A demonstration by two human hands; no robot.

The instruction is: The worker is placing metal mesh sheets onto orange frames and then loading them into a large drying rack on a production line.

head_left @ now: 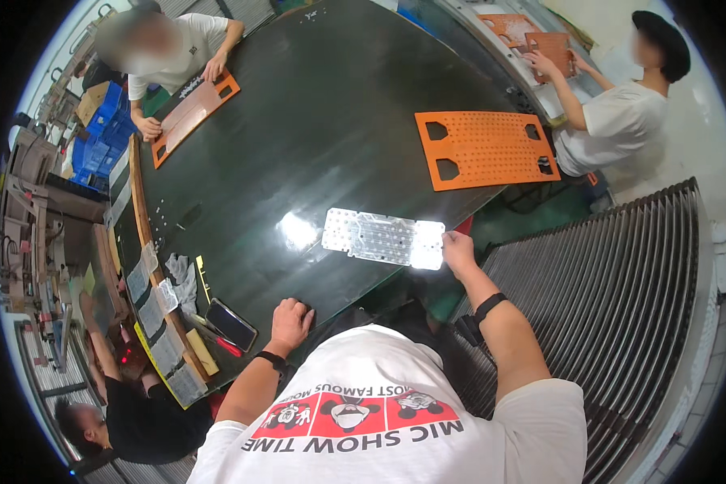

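Observation:
Between the thumb and fingers of my right hand (pixel 459 253) is the right end of a clear plastic panel (pixel 371 235). Rows of round bumps cover the panel, and its edges are notched. It is held over the near edge of the dark green table (pixel 242 185), and its right end shines brightly. My left hand (pixel 291 322) rests at the table's near edge with its fingers curled in. Whether anything is inside those fingers is hidden. A black phone (pixel 232 324) lies to the left of that hand, beside a red-handled tool (pixel 229 347).
An orange perforated board (pixel 488 149) lies at the table's right. Co-workers handle orange boards at far left and far right; another person (pixel 129 403) is at lower left. A grey cloth (pixel 182 282) lies by the wooden edge strip (pixel 141 202). A ribbed metal rack (pixel 589 290) stands on my right.

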